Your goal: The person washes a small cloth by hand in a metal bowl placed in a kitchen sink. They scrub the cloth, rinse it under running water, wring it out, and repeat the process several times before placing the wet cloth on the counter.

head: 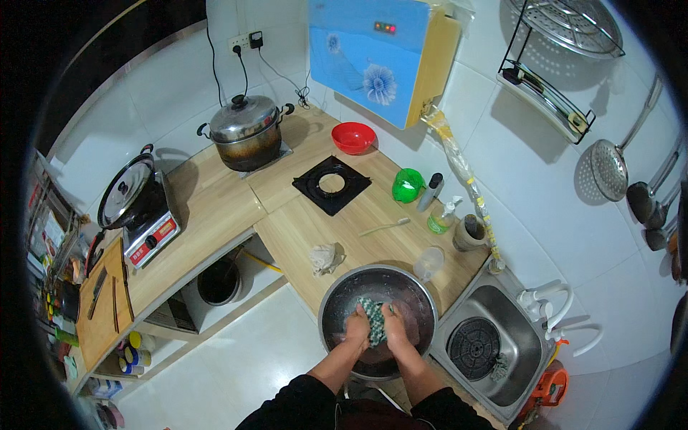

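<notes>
A large metal basin (337, 293) stands at the counter's front edge before me, with water in it. Inside it my left hand (357, 326) and my right hand (395, 325) grip a green-and-white checked cloth (372, 314) from its two sides. Just behind the basin lie a crumpled pale cloth (324, 259) and a clear plastic cup (430, 263). A toothbrush (384, 227) rests farther back on the wooden counter.
A steel sink (516, 328) adjoins the basin on the right. Behind are a pump bottle (441, 217), a stone-like pot (468, 236), a green bowl (408, 185), a red bowl (353, 137) and a black burner grate (331, 185). A steamer pot (247, 140) and a lidded wok (128, 188) stand left.
</notes>
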Demonstrator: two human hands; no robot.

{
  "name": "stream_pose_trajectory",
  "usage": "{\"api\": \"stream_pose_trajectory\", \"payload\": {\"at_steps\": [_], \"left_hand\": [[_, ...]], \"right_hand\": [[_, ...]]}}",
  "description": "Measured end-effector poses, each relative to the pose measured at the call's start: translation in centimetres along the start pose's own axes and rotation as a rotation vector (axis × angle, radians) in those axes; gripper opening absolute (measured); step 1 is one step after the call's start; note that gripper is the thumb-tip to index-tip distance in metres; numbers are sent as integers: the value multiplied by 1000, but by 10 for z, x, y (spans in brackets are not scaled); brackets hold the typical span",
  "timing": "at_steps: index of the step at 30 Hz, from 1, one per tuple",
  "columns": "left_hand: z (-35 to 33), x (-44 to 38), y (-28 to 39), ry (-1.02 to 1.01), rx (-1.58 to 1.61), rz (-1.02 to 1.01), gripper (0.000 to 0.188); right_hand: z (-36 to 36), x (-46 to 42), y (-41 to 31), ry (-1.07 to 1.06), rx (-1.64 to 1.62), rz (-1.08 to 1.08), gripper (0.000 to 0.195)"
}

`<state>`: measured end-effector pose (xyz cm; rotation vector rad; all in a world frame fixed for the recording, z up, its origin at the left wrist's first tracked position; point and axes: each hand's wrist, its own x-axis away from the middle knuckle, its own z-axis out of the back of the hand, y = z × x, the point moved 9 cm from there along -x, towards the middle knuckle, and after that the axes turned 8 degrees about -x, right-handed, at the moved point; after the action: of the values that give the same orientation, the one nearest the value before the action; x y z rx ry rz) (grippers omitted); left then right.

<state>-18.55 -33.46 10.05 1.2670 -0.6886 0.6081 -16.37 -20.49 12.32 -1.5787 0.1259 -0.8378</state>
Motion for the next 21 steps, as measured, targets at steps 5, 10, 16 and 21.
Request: {"api": "stream_pose_trajectory", "payload": {"at_steps": [5, 10, 16, 21], "left_hand": [[12, -31, -21, 73, -458, -143, 39], [10, -10, 5, -3, -815, -232, 38], [11, 21, 61, 214, -804, -919, 37], [-12, 6, 71, -328, -443, -1025, 49]], "right_hand": [[8, -28, 17, -64, -146, 82, 24], [0, -15, -2, -106, 580, 314, 33], [-10, -14, -20, -366, 363, 276, 37], [-30, 25, -59, -683, 222, 214, 31]]}}
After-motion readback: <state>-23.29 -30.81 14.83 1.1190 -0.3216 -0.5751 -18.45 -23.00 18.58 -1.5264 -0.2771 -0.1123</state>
